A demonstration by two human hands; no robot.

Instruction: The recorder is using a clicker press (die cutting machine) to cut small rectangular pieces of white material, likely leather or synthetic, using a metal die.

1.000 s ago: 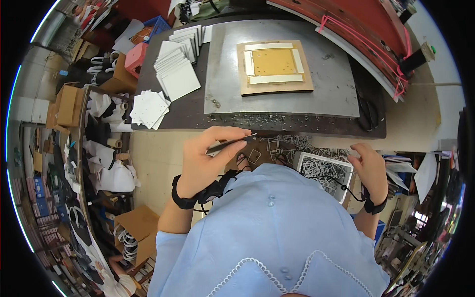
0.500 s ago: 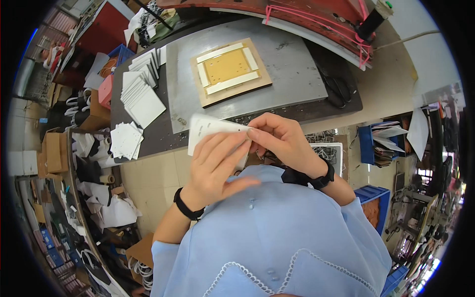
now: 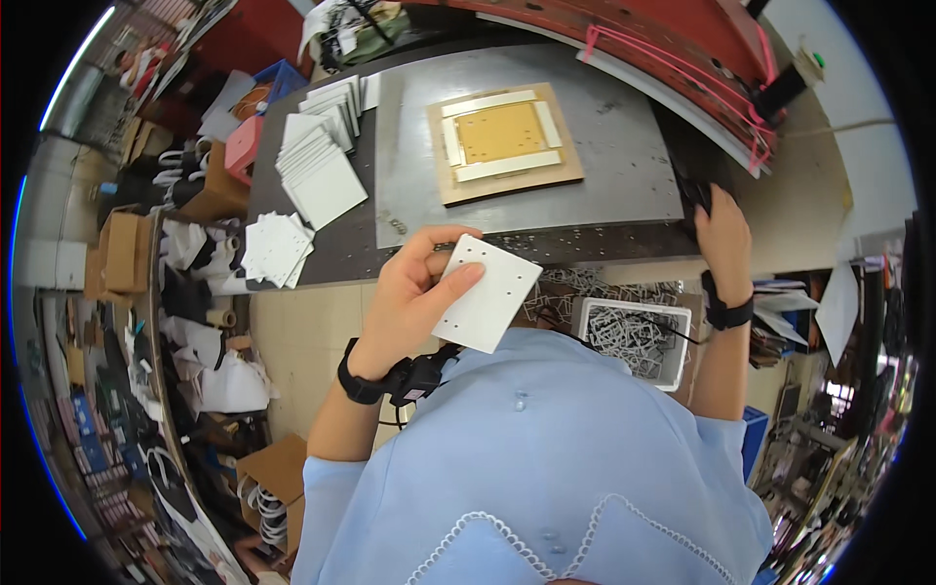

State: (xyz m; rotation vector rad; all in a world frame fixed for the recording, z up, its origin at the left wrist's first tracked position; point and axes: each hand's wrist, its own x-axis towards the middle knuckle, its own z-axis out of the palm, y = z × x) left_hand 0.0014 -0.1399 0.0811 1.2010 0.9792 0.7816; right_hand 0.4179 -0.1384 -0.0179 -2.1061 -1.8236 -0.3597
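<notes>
Between the thumb and fingers of my left hand point(image 3: 408, 292) is a thin white square card point(image 3: 489, 297) pierced with small holes, tilted in front of my body. At the table's right end my right hand point(image 3: 724, 239) has its fingers on the black scissors point(image 3: 694, 193); the hand and the table edge hide much of them. Ahead, a wooden die board point(image 3: 570, 171) with a yellow centre and pale foam strips rests on a grey metal plate point(image 3: 624, 146). Left of the plate lie a fanned stack of white cards point(image 3: 330, 187) and a smaller pile of punched white cards point(image 3: 277, 250).
A white bin point(image 3: 682, 336) of small grey scraps stands below the table's front edge, with more scraps behind it. A red machine point(image 3: 673, 58) with pink cord stands over the table's far right. A pink stool point(image 3: 244, 148) and cardboard boxes point(image 3: 127, 252) are at the left.
My right hand has left the card and reached right to the scissors. My left hand now holds the card alone, its holes facing up. The view has shifted slightly.
</notes>
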